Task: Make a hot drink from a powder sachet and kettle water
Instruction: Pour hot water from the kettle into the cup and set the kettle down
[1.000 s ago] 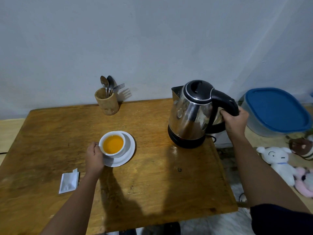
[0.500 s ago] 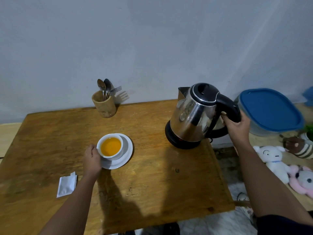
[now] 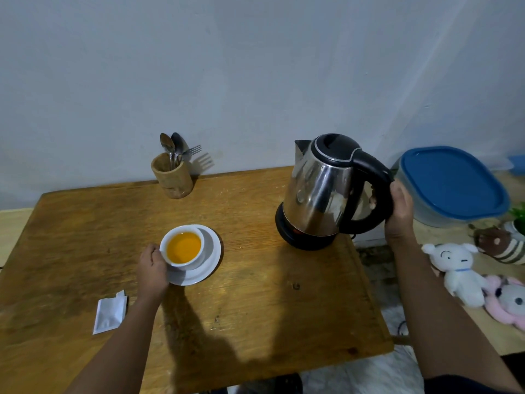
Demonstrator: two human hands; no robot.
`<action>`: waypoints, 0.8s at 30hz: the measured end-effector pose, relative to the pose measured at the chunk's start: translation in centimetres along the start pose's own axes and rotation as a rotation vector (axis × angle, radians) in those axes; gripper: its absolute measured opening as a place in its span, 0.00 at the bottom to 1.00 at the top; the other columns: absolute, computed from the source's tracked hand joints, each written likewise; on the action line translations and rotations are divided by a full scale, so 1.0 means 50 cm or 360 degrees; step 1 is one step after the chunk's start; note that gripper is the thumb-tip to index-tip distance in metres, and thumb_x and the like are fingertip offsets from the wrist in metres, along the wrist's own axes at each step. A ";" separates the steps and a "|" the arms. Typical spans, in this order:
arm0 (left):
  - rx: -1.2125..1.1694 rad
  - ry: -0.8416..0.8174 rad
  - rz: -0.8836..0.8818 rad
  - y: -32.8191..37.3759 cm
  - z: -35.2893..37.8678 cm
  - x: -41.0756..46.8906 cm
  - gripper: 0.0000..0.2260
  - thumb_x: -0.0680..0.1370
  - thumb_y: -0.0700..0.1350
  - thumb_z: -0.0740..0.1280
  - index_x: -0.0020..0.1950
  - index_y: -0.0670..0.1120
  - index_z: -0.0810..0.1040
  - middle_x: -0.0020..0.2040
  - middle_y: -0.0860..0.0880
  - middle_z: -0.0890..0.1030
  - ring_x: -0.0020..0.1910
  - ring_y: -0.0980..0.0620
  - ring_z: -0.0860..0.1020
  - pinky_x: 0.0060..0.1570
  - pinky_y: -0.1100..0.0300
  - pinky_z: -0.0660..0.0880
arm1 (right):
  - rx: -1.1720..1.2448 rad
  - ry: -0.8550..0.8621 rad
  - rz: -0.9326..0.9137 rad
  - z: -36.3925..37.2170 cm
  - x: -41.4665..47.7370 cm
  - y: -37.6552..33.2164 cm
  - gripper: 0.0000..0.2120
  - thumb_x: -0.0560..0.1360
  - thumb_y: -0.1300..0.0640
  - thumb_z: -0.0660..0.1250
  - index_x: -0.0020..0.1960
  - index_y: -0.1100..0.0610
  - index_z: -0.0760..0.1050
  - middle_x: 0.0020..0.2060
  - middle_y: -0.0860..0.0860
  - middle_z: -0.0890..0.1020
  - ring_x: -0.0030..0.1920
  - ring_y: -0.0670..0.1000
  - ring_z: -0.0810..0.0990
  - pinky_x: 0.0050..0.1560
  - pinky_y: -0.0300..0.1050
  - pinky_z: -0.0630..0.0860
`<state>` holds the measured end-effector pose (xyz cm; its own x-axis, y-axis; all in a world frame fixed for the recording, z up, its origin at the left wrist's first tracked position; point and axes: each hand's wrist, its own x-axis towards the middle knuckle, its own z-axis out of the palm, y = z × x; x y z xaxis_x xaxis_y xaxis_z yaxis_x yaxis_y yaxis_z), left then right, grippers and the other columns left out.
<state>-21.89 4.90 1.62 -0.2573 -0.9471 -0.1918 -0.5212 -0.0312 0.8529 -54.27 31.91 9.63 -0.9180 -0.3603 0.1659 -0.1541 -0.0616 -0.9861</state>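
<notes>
A white cup full of orange liquid stands on a white saucer near the middle of the wooden table. My left hand grips the cup's left side. A steel kettle with a black lid and handle stands upright on its black base at the table's right rear. My right hand wraps the outer side of the handle. A torn white sachet lies flat left of my left forearm.
A wooden holder with spoons and a fork stands at the back by the wall. Right of the table sit a blue-lidded container and several plush toys. The table's right edge is close to the kettle.
The kettle has gone from tilted and lifted to upright on its base. My right hand has slid lower and looser on the handle. My left hand stays on the cup.
</notes>
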 end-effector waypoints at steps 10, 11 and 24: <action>-0.0014 -0.0010 -0.0027 0.000 -0.001 0.002 0.12 0.80 0.41 0.51 0.52 0.38 0.73 0.48 0.40 0.75 0.47 0.44 0.72 0.45 0.53 0.67 | 0.0178 0.0542 0.0102 0.036 -0.002 0.006 0.25 0.81 0.47 0.50 0.30 0.55 0.72 0.17 0.47 0.74 0.20 0.45 0.72 0.27 0.36 0.73; -0.0014 -0.0010 -0.0025 -0.001 -0.001 0.002 0.13 0.80 0.41 0.52 0.52 0.37 0.73 0.48 0.40 0.75 0.47 0.44 0.72 0.45 0.53 0.67 | 0.0189 0.0558 0.0114 0.035 0.001 0.009 0.25 0.81 0.48 0.51 0.30 0.55 0.72 0.17 0.48 0.73 0.20 0.46 0.71 0.26 0.38 0.72; 0.0000 -0.0018 -0.0023 0.004 0.000 -0.001 0.11 0.81 0.41 0.51 0.50 0.40 0.73 0.47 0.41 0.75 0.47 0.44 0.72 0.46 0.52 0.68 | 0.0125 0.0656 -0.0018 0.052 0.048 0.030 0.18 0.75 0.57 0.52 0.26 0.54 0.65 0.15 0.46 0.70 0.17 0.45 0.66 0.18 0.37 0.60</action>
<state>-21.99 4.92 1.82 -0.2589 -0.9429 -0.2094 -0.5251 -0.0445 0.8499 -55.76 28.55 8.57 -0.9882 0.0426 0.1468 -0.1514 -0.1400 -0.9785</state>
